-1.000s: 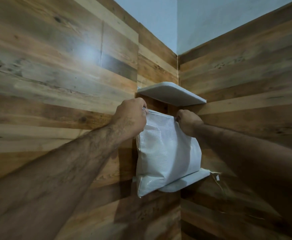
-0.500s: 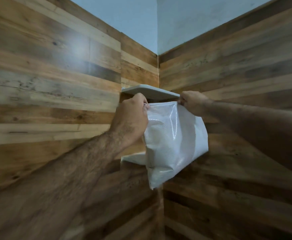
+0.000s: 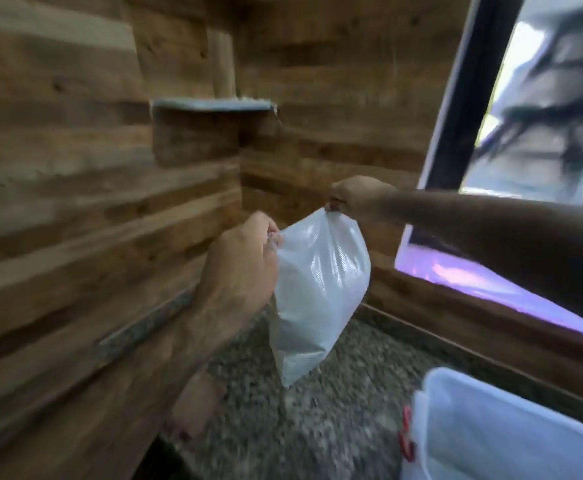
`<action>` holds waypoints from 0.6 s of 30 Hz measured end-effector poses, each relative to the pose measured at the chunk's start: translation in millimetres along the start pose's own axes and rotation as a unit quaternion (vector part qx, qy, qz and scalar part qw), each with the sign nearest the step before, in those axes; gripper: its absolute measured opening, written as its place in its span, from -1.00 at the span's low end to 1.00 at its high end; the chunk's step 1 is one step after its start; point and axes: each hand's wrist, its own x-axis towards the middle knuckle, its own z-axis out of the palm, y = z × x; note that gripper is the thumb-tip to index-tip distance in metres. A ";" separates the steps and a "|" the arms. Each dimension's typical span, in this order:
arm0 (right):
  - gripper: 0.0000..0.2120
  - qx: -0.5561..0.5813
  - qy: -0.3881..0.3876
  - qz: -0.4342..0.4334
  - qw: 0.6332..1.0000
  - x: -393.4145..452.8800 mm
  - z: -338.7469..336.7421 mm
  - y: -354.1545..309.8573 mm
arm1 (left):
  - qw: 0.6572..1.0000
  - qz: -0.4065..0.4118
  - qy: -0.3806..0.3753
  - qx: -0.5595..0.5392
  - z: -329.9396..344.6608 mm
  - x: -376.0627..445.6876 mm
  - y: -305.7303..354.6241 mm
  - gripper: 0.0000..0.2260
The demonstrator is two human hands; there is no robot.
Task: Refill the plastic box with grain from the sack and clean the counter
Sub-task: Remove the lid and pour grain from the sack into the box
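Currently the sack (image 3: 317, 292) is held upright above the counter (image 3: 335, 410), its top corners pinched by the left hand (image 3: 239, 271) and right hand (image 3: 359, 199); the box (image 3: 490, 427) lies lower right, nearer the right hand.

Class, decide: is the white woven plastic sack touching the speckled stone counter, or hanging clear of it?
Apart. The head view shows the white woven plastic sack hanging from both hands, its bottom corner above the speckled stone counter.

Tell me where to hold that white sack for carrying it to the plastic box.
Hold the sack by its two top corners, from above, as the left hand and right hand do now. The grain sags to the bottom, so a top-edge grip likely keeps the mouth up.
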 end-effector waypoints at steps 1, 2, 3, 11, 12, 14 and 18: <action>-0.84 0.002 -0.017 -0.003 1.000 -15.6 18.7 -1.1 | 1.000 -0.015 -0.009 -0.008 11.6 -25.2 -1.1 -0.92; -0.83 0.008 -0.030 -0.003 1.000 -28.0 38.2 -2.0 | 0.999 -0.033 -0.019 -0.015 23.1 -48.3 -2.6 -0.92; -0.82 0.011 -0.041 -0.004 0.999 -40.8 56.1 -5.1 | 0.998 -0.054 -0.032 -0.017 34.7 -69.3 -4.6 -0.92; -0.87 0.012 -0.107 0.019 0.994 -113.8 180.1 -11.0 | 0.982 -0.156 -0.106 0.001 102.5 -184.4 -43.4 -0.90; -0.88 0.011 -0.116 0.013 0.993 -120.2 192.1 -12.3 | 0.980 -0.164 -0.108 0.002 107.5 -196.5 -49.1 -0.88; -0.89 -0.012 -0.125 -0.008 0.992 -133.2 214.2 -15.6 | 0.978 -0.160 -0.133 0.017 117.7 -221.4 -61.4 -0.85; -0.88 -0.020 -0.121 -0.026 0.992 -156.2 241.1 -31.7 | 0.974 -0.139 -0.178 0.027 127.1 -260.1 -83.1 -0.87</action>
